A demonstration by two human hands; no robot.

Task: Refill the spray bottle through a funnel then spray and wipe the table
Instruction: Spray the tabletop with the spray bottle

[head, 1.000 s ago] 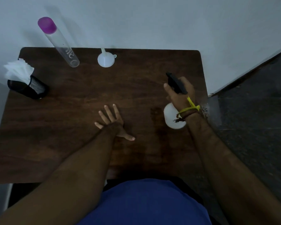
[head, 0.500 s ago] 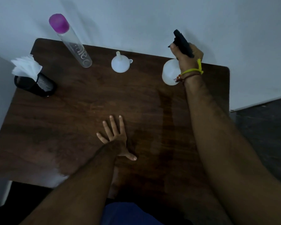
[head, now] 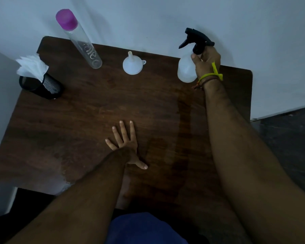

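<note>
A white spray bottle (head: 186,69) with a black trigger head stands at the far right of the dark wooden table (head: 95,117). My right hand (head: 207,61) is wrapped around its neck, thumb on the white body. A white funnel (head: 132,65) rests upside down, spout up, at the far middle. To its left stands a tall clear bottle (head: 81,39) with a purple cap. My left hand (head: 126,144) lies flat on the table near its middle, fingers spread, holding nothing.
A black mesh holder (head: 42,86) stuffed with white tissues (head: 32,66) sits at the far left. A pale wall runs right behind the table. Dark floor (head: 285,138) lies past the table's right edge. A darker, damp-looking streak runs down the table's right part.
My right hand has carried the spray bottle from the table's right side to the far right corner. The left hand has stayed flat. The view has shifted.
</note>
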